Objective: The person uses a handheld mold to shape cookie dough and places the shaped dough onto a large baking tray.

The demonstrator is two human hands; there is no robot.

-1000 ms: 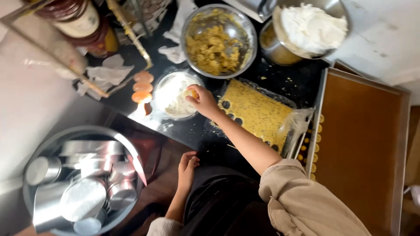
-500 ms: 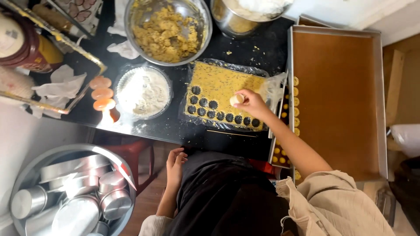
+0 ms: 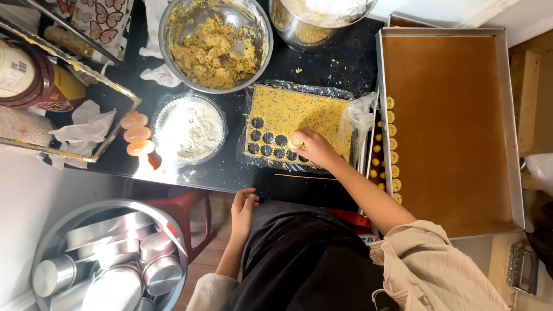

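My right hand (image 3: 315, 148) presses a small round cutter (image 3: 296, 141) into a flat yellow sheet of seeded dough (image 3: 302, 118) lying on clear plastic wrap. Two rows of dark round holes (image 3: 266, 144) mark the sheet's near left part. My left hand (image 3: 243, 208) rests at the black counter's front edge, fingers loosely curled, holding nothing. A small bowl of white flour (image 3: 190, 129) stands left of the dough sheet.
A steel bowl of crumbly yellow dough (image 3: 214, 43) and a pot of white stuff (image 3: 322, 14) sit at the back. A large brown-lined baking tray (image 3: 449, 126) lies at the right, with small cut rounds (image 3: 393, 155) beside it. Metal tins fill a basin (image 3: 109, 259) at lower left.
My right hand went from the flour bowl to the dough sheet and now presses down at the end of the rows of holes. The left hand stayed at the counter edge.
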